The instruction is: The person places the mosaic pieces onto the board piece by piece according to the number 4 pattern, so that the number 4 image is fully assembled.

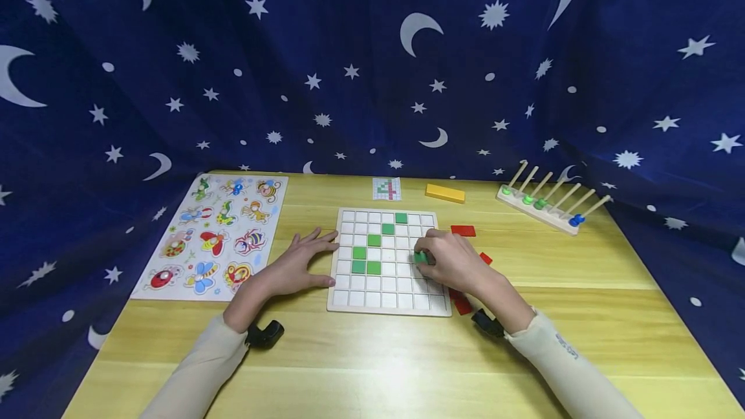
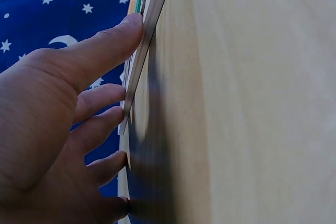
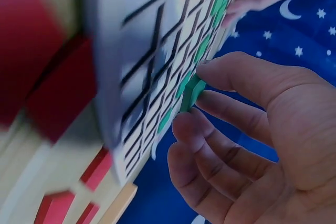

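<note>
Presumably for steadiness, we rest our left hand (image 1: 295, 266), fingers spread, against the left edge of the grid board (image 1: 381, 284) | left wrist view alone shows that edge's side | over its right columns, our right hand (image 1: 453, 257) pinches a green tile (image 1: 420, 257), likely for control | right wrist view reveals the tile's thickness, unclear from the head.

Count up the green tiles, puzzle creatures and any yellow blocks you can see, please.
Green tiles: 7 visible (6 on the board, 1 in the right hand)
Puzzle creatures: 12
Yellow block: 1
Total: 20
</note>
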Demonstrator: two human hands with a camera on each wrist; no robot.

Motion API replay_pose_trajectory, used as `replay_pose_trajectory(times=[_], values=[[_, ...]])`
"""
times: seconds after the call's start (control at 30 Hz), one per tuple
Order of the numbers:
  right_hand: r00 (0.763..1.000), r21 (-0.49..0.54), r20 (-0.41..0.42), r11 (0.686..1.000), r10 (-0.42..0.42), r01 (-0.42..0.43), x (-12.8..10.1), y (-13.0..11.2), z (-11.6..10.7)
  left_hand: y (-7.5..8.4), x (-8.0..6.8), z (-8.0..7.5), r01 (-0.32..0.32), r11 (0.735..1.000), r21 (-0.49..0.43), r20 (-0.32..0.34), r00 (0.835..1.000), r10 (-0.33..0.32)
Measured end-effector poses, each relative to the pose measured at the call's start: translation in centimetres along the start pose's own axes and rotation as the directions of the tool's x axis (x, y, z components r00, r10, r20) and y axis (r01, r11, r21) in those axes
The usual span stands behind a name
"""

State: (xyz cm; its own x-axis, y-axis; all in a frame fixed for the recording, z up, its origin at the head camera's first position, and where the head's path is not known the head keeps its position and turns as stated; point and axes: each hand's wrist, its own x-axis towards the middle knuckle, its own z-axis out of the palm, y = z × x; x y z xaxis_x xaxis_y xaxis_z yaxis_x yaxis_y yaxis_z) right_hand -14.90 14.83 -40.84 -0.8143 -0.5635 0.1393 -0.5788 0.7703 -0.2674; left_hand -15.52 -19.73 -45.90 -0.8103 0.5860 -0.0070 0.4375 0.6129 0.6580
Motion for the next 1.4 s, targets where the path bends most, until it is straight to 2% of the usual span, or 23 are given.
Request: replay_pose_trajectory(times=[0.27,0.6,1.03,1.4], values=[[0.998,0.016,0.017,0.998,-0.054,0.053,0.9,-1.6,1.5,0.0,0.1,0.0,0.001,1.0,-0.001,0.008,1.0,-0.001],[0.996,0.048,0.074,0.998,-0.055,0.051,1.7,-3.2,2.3,0.0,0.1,0.1,0.0,1.0,0.004,0.009,1.0,0.0],[0.994,0.104,0.085,0.993,-0.065,0.056,2.5,-3.5,2.8,-0.2,0.2,0.1,0.001,1.0,0.009,0.013,1.0,-0.001],[0.994,0.107,0.097,0.993,-0.058,0.047,2.5,-3.5,2.7,-0.1,0.1,0.0,0.005,1.0,0.009,0.01,1.0,-0.005]])
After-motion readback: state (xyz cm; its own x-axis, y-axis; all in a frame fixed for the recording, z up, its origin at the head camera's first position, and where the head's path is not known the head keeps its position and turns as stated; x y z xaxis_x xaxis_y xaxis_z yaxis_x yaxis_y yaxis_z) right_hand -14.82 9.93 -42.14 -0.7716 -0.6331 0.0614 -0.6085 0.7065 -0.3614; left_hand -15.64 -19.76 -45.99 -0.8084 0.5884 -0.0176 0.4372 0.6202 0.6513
